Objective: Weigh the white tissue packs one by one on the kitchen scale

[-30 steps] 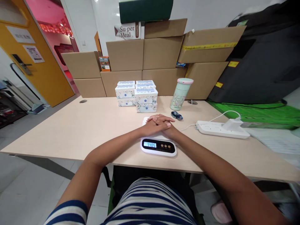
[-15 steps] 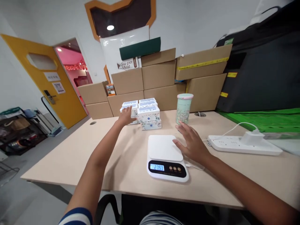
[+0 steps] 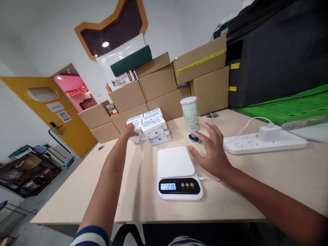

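Your left hand (image 3: pixel 128 130) grips the left-end tissue box (image 3: pixel 135 126), long axis across the desk (image 3: pixel 77 191); right hand (image 3: pixel 211 150) hovers spread beside the scale (image 3: pixel 178 172), with bare desk left.

1 scale (image 3: pixel 176 163), 1 cup (image 3: pixel 190 113), 1 power strip (image 3: pixel 263 143), approx 6 tissue boxes (image 3: pixel 153 125), 2 hands (image 3: pixel 211 152)

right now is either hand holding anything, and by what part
The left hand grips a tissue box at its left end; whether it is lifted cannot be told. The right hand holds nothing.
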{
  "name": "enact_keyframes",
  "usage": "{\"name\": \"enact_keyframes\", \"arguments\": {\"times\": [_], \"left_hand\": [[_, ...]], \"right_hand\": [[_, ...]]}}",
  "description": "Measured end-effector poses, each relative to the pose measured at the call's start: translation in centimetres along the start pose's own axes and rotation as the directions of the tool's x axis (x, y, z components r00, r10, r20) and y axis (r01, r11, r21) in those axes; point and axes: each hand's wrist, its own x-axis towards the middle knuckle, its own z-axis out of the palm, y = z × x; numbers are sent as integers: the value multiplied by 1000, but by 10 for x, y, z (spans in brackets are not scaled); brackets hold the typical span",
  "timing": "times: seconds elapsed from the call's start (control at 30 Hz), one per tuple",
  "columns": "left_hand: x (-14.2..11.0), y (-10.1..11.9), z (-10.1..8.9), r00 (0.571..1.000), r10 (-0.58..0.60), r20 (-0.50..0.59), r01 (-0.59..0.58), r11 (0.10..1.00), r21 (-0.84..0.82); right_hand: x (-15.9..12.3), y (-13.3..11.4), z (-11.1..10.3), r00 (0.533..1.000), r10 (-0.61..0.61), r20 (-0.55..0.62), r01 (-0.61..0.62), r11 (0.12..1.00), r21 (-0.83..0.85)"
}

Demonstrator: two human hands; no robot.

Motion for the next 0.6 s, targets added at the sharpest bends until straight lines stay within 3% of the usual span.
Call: {"name": "enact_keyframes", "arguments": {"times": [0.17, 0.4, 0.6], "left_hand": [[-5, -15, -6, 999, 43, 10, -43, 999, 7], [-16, -36, 7, 999, 27, -33, -30, 992, -121], [-21, -41, 19, 992, -17, -125, -24, 946, -323]], "right_hand": [[-2, -4, 6, 1000, -11, -29, 12, 999, 33], [-10, 0, 20, 999, -25, -31, 26, 999, 42], [-16, 8, 23, 993, -72, 96, 63, 993, 96]]}}
